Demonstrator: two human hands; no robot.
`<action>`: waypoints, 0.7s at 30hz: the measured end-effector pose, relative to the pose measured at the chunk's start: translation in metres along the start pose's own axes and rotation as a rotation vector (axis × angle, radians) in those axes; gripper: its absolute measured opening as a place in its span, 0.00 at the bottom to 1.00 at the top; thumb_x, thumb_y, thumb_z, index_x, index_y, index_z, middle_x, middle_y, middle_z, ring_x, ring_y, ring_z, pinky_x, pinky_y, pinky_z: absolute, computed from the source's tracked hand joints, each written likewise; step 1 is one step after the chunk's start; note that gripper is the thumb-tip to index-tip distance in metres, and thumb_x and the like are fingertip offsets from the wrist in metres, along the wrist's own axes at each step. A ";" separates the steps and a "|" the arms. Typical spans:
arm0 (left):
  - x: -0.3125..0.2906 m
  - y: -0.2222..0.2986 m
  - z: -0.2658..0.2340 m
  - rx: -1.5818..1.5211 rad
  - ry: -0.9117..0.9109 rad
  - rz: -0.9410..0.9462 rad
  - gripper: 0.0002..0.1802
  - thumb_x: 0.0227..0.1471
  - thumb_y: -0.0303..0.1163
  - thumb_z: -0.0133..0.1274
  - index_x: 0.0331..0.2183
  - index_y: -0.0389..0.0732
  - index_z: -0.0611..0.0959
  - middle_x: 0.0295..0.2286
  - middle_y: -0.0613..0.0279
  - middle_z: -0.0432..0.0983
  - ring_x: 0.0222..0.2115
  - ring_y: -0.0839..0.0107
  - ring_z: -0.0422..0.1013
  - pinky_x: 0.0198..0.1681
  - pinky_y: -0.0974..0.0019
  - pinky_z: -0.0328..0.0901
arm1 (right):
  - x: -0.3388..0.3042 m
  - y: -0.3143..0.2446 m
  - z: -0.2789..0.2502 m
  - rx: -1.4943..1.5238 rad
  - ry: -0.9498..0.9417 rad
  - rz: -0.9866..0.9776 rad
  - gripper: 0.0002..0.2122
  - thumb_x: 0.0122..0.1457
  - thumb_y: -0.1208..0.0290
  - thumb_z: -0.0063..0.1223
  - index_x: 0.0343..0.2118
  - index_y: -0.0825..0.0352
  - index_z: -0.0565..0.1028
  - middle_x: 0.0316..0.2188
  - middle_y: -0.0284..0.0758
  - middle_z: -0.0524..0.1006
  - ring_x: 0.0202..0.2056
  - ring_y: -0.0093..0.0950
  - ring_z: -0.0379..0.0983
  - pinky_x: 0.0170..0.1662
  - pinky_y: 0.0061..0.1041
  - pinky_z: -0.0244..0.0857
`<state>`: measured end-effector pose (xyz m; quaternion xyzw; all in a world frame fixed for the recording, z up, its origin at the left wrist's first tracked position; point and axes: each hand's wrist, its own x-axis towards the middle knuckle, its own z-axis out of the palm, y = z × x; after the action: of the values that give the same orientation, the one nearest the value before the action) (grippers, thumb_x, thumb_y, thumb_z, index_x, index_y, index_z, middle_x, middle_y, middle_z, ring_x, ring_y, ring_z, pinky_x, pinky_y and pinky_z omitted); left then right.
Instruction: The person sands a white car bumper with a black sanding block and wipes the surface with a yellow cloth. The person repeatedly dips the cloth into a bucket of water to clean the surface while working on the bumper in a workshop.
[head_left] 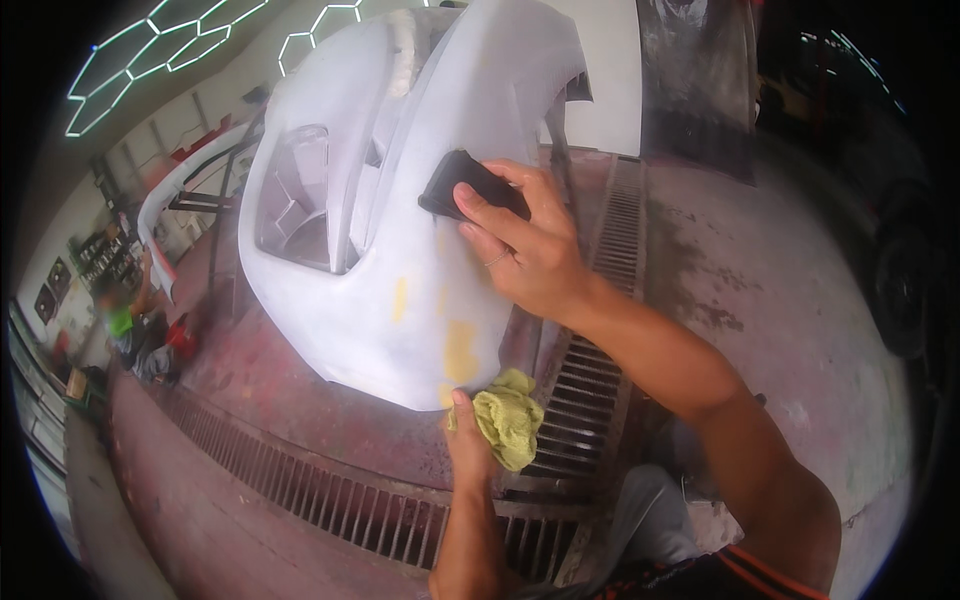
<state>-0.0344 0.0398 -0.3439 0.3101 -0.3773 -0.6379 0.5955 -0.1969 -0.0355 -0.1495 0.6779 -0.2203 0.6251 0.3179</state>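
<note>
A car bumper (360, 320) in whitish primer stands in front of me, with yellowish filler patches (461, 350) near its lower corner. My right hand (535, 235) grips a black sanding block (475, 187), thumb on one side and fingers on the other, its face against the bumper's curved surface. Lower down, my left hand (468, 440) is at the bumper's bottom edge, thumb up on the surface. A crumpled yellow-green cloth (510, 418) is held in that hand; most of its fingers are hidden behind the cloth.
Metal floor grates (570, 410) run beneath and beside the bumper across a reddish, stained floor (740, 290). At far left a co-worker (135, 325) in a green top is by another bumper (165, 195) on a stand. A dark wheel (903, 275) shows at the right.
</note>
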 end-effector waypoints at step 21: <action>-0.002 0.004 0.001 0.046 0.004 0.010 0.36 0.71 0.56 0.41 0.58 0.29 0.70 0.49 0.45 0.77 0.44 0.55 0.80 0.45 0.54 0.78 | -0.010 -0.011 -0.009 0.028 -0.083 -0.021 0.25 0.49 0.78 0.71 0.53 0.59 0.82 0.50 0.46 0.76 0.46 0.45 0.75 0.48 0.38 0.73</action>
<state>-0.0331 0.0414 -0.3401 0.3232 -0.3919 -0.6255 0.5922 -0.1964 -0.0226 -0.1605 0.7098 -0.2175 0.5963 0.3055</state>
